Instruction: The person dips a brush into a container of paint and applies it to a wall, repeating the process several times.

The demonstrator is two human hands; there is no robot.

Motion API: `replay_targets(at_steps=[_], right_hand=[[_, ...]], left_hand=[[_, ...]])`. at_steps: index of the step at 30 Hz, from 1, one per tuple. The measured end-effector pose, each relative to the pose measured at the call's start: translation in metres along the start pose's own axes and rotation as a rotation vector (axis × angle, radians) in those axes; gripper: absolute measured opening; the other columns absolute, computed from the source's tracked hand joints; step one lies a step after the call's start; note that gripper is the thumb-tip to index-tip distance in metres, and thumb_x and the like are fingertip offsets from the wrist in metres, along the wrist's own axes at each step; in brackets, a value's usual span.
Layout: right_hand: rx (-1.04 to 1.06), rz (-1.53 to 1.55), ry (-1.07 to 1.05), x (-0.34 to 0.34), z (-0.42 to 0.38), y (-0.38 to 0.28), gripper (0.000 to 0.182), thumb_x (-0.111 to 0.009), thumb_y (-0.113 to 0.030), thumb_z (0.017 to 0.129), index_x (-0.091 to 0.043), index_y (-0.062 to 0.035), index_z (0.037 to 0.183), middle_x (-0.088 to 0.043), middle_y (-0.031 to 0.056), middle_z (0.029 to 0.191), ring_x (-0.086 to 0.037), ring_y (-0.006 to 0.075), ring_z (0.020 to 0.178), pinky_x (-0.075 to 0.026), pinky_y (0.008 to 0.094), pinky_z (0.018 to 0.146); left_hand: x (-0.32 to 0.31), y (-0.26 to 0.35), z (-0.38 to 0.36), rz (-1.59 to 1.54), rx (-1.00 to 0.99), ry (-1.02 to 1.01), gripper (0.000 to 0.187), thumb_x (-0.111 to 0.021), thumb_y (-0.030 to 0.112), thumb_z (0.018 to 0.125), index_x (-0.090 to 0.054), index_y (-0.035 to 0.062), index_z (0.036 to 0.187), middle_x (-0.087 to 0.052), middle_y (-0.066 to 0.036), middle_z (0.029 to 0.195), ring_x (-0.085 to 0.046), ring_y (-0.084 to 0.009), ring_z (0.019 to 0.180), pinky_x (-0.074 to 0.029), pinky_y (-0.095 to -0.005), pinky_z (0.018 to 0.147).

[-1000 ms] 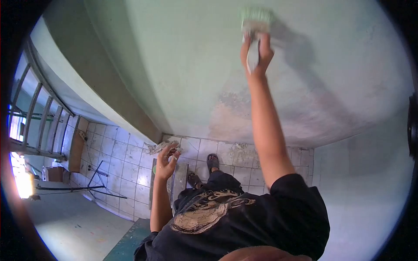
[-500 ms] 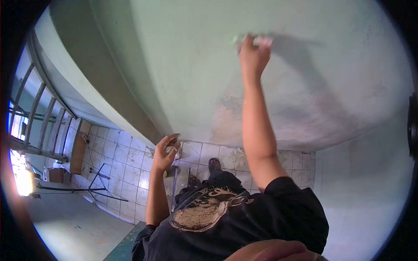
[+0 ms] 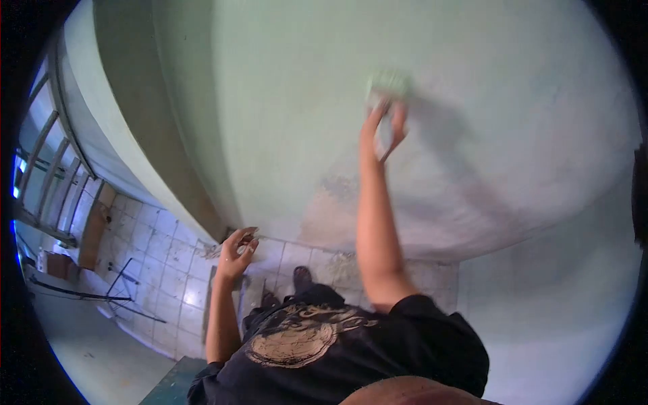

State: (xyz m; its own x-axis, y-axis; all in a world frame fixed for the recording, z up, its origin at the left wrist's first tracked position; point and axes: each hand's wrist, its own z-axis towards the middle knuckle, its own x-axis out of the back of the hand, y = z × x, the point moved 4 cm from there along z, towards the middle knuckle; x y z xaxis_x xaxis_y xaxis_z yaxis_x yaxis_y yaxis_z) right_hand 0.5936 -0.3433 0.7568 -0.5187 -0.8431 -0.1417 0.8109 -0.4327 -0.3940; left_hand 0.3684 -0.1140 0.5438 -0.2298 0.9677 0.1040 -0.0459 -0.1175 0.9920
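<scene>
A wide paintbrush (image 3: 389, 82), its bristles coated pale green and slightly blurred, is against the wall (image 3: 290, 101). My right hand (image 3: 375, 128) is closed around its handle, which points down toward the wrist. The wall is pale green on the left and greyish on the right, with a bare pinkish patch (image 3: 331, 212) low down. Near the foot of the wall, my left hand (image 3: 236, 256) hangs with curved fingers apart from the thumb. It holds nothing that I can see, and paint specks mark its skin.
A pillar edge (image 3: 145, 162) juts out at left. Beyond it are a wooden ladder-like frame (image 3: 50, 162) and a thin dark stand (image 3: 121, 297) on the tiled floor (image 3: 165, 277). A green surface (image 3: 172, 381) lies at lower left. Another wall (image 3: 540, 283) meets this one at right.
My right hand has come lower on the wall and turned, so the brush's bristles now face upward and show broadly. The camera view has shifted; my left hand appears lower and further left, still open.
</scene>
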Motion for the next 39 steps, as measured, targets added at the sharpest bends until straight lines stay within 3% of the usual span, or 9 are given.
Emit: replay_targets(at_steps=[8, 11, 14, 19, 25, 27, 31, 37, 39], right_hand=[[-0.652, -0.14, -0.219, 0.061, -0.118, 0.024, 0.013, -0.052, -0.008, 0.082, -0.056, 0.0005, 0.092, -0.06, 0.0122, 0.07, -0.061, 0.0196, 0.059, -0.049, 0.03, 0.057], [-0.019, -0.598, -0.162, 0.036, -0.037, 0.027, 0.037, -0.055, -0.018, 0.081, -0.046, 0.0021, 0.11, -0.055, 0.0178, 0.1, -0.06, 0.0252, 0.078, -0.051, 0.0321, 0.058], [-0.285, -0.283, -0.042, -0.003, 0.105, -0.016, 0.062, -0.056, -0.026, 0.08, -0.03, 0.0044, 0.126, -0.048, 0.02, 0.114, -0.059, 0.0283, 0.085, -0.053, 0.0347, 0.061], [-0.224, -0.02, 0.004, -0.021, 0.216, -0.12, 0.018, -0.048, -0.012, 0.088, -0.051, 0.0001, 0.075, -0.056, 0.0092, 0.062, -0.047, 0.0149, 0.047, -0.038, 0.0271, 0.044], [0.219, 0.025, -0.094, -0.022, 0.16, -0.044, 0.028, -0.052, -0.015, 0.085, -0.047, 0.0044, 0.104, -0.055, 0.0127, 0.086, -0.058, 0.0186, 0.064, -0.05, 0.0276, 0.052], [0.288, -0.045, -0.012, -0.013, 0.085, -0.007, 0.017, -0.052, -0.011, 0.084, -0.049, 0.0022, 0.095, -0.054, 0.0102, 0.088, -0.059, 0.0176, 0.07, -0.056, 0.0279, 0.059], [-0.232, 0.227, -0.074, 0.025, -0.078, 0.069, 0.015, -0.054, -0.003, 0.081, -0.053, -0.0003, 0.096, -0.058, 0.0107, 0.087, -0.058, 0.0155, 0.075, -0.051, 0.0284, 0.063], [-0.398, -0.188, -0.194, 0.061, -0.154, 0.059, 0.023, -0.056, -0.012, 0.082, -0.054, 0.0047, 0.097, -0.061, 0.0157, 0.079, -0.061, 0.0197, 0.071, -0.049, 0.0283, 0.062], [-0.406, -0.405, -0.164, 0.05, -0.133, 0.068, 0.027, -0.056, -0.017, 0.081, -0.054, 0.0015, 0.102, -0.063, 0.0168, 0.09, -0.062, 0.0313, 0.075, -0.049, 0.0343, 0.066]], left_hand=[[0.001, 0.008, 0.004, 0.039, -0.065, -0.06, 0.03, -0.058, 0.009, 0.078, -0.056, 0.0, 0.106, -0.06, -0.011, 0.085, -0.057, -0.0171, 0.08, -0.045, -0.0295, 0.075], [-0.005, 0.011, 0.014, 0.029, -0.112, -0.05, 0.032, -0.059, 0.009, 0.077, -0.055, -0.0001, 0.107, -0.06, -0.012, 0.085, -0.058, -0.0176, 0.08, -0.045, -0.0298, 0.076], [-0.006, 0.026, 0.013, 0.031, -0.123, -0.074, 0.033, -0.059, 0.009, 0.078, -0.054, -0.0004, 0.109, -0.06, -0.011, 0.084, -0.058, -0.017, 0.08, -0.045, -0.0294, 0.075], [-0.005, 0.021, 0.002, -0.061, -0.13, -0.052, 0.032, -0.058, 0.008, 0.079, -0.054, -0.0004, 0.11, -0.059, -0.008, 0.083, -0.056, -0.0138, 0.078, -0.044, -0.0272, 0.075], [0.0, 0.007, -0.016, -0.026, -0.034, -0.023, 0.032, -0.058, 0.008, 0.079, -0.054, 0.0003, 0.11, -0.058, -0.008, 0.086, -0.055, -0.0137, 0.079, -0.043, -0.0275, 0.075], [0.001, 0.002, -0.018, -0.022, -0.021, -0.034, 0.032, -0.058, 0.008, 0.079, -0.054, 0.0002, 0.11, -0.058, -0.008, 0.087, -0.055, -0.0139, 0.08, -0.043, -0.0276, 0.075], [0.002, 0.0, -0.016, -0.002, 0.016, -0.01, 0.033, -0.058, 0.007, 0.078, -0.054, 0.001, 0.111, -0.058, -0.008, 0.088, -0.055, -0.0146, 0.081, -0.044, -0.0281, 0.076], [0.015, -0.01, -0.016, 0.076, 0.046, -0.027, 0.035, -0.059, 0.005, 0.076, -0.054, 0.0012, 0.111, -0.059, -0.008, 0.086, -0.056, -0.0148, 0.082, -0.044, -0.0282, 0.076], [0.017, -0.01, -0.016, 0.1, 0.018, -0.008, 0.035, -0.059, 0.006, 0.077, -0.054, 0.0015, 0.111, -0.059, -0.008, 0.087, -0.056, -0.0146, 0.082, -0.044, -0.0277, 0.076]])
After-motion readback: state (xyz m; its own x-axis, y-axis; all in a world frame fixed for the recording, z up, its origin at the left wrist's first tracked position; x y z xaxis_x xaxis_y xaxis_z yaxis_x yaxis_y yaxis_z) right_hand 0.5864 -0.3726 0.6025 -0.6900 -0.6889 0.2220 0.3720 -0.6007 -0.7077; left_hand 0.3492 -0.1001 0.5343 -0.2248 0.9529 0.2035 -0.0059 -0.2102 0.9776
